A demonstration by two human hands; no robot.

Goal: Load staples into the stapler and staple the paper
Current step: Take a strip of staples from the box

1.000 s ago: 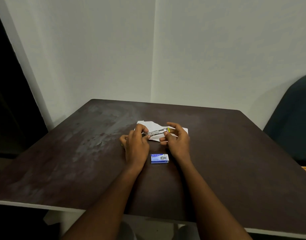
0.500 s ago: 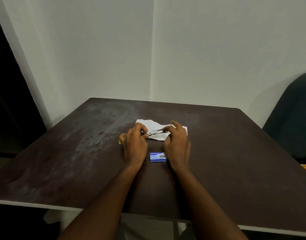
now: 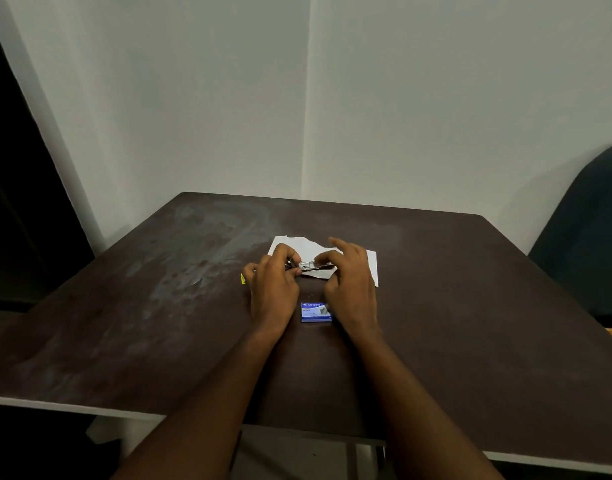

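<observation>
Holding the small silver metal stapler [image 3: 311, 266] above the torn white paper [image 3: 353, 259], I am pinching its ends with my left hand [image 3: 273, 292] and right hand [image 3: 349, 289]; staples probably unseated, so I am aligning squarely.

Small metal stapler [image 3: 311, 266], torn white sheet of paper [image 3: 335, 252] and blue cardboard staple box [image 3: 315, 312] on a dark table.

The silvery stapler lies lengthwise left to right, pinched at both ends, over the paper's near edge. The paper lies flat, its far edge ragged. The box lies flat at 6 o'clock from the stapler, apart from it, printed face up.
</observation>
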